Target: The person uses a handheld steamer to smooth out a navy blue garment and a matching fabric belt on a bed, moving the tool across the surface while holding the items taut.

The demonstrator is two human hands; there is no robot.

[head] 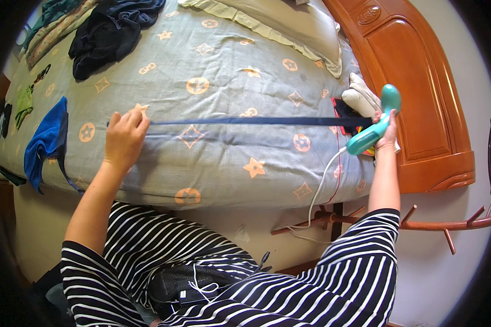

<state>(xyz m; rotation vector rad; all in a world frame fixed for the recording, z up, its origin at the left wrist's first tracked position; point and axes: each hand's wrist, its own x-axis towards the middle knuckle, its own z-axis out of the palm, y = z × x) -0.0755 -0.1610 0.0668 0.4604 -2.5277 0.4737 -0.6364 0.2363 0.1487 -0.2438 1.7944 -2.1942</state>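
Note:
A dark blue fabric strap [262,121] is stretched nearly straight across the bed, between my two hands. At its left end, my left hand [127,131] is closed on the strap. My right hand [386,131] holds a teal handheld appliance [368,137] with a rounded head, along with the strap's other end. From the appliance's lower end a white cord [321,186] hangs over the bed's edge. Which fingers pinch the strap on the right is partly hidden by the appliance.
Patterned grey bedding [229,163] covers the bed. On it lie a blue cloth [45,139], a green cloth [24,102], dark clothing [106,36] and a ruffled pillow [286,28]. A wooden headboard [409,81] stands at right, above a wooden coat rack [433,225].

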